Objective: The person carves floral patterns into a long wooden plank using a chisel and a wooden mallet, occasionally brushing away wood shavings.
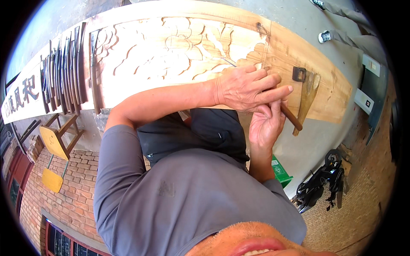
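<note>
A carving chisel (292,118) with a brown wooden handle is held slantwise over a pale wooden board (309,53). Its thin metal blade points up and left at the carved relief of petals and leaves (179,42). My left hand (247,87) reaches across from the left and is closed around the chisel, hiding the middle of it. Just below, my right hand (267,126) has its fingers closed at the wooden handle, partly hidden behind the left. Beside them on the board lies a hammer (308,96) with a dark metal head and a worn wooden handle.
Several more chisels (64,70) lie in a row on the left of the board, by a white strip with dark characters (21,98). A yellow stool (55,141) stands at left. A green bin (279,173) and a black motorbike (322,183) are at right; another person's legs (341,38) show beyond.
</note>
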`<state>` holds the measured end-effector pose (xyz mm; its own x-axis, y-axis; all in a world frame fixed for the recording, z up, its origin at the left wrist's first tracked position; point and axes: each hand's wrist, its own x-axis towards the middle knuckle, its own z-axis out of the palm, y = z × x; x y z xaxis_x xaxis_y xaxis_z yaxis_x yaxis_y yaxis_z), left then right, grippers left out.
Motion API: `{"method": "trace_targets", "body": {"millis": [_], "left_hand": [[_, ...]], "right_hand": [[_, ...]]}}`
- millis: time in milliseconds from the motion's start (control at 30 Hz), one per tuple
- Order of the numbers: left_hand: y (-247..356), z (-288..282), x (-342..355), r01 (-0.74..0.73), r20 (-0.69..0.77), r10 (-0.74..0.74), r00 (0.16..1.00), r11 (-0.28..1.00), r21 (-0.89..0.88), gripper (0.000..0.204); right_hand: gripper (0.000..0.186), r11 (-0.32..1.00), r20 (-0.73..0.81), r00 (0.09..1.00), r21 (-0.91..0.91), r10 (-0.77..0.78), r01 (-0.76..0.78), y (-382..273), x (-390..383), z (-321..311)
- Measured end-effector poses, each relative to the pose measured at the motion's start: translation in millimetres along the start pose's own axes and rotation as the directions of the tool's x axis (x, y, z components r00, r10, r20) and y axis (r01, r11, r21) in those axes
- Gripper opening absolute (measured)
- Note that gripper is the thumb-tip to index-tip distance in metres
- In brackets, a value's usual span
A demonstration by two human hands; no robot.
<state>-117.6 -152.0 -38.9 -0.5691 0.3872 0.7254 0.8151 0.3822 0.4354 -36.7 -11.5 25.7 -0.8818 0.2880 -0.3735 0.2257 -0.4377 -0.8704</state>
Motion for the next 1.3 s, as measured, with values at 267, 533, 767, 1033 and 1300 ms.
{"method": "trace_targets", "body": {"millis": [267, 533, 767, 1033, 1300], "left_hand": [[-28, -6, -2, -0.022, 0.105, 0.022, 0.994, 1.0, -0.001, 0.05], [-33, 8, -7, 0.118, 0.183, -0.099, 0.978, 0.988, -0.1, 0.05], [-38, 11, -3, 0.22, 0.139, -0.199, 0.97, 0.963, -0.155, 0.048], [-41, 9, -1, 0.211, 0.102, -0.196, 0.975, 0.961, -0.177, 0.049], [-42, 10, 2, 0.221, 0.076, -0.211, 0.974, 0.961, -0.168, 0.053]], "right_hand": [[0.027, 0.944, 0.073, 0.997, -0.329, 0.026, -0.001, -43, -7, -68], [0.035, 0.504, 0.333, 0.943, -0.81, -0.021, 0.298, -52, 10, -30], [0.03, 0.348, 0.464, 0.886, -0.833, 0.016, 0.43, -66, 30, -16], [0.03, 0.372, 0.401, 0.915, -0.857, 0.048, 0.356, -72, 23, -3], [0.029, 0.393, 0.305, 0.951, -0.881, 0.049, 0.263, -67, 20, 0]]}}
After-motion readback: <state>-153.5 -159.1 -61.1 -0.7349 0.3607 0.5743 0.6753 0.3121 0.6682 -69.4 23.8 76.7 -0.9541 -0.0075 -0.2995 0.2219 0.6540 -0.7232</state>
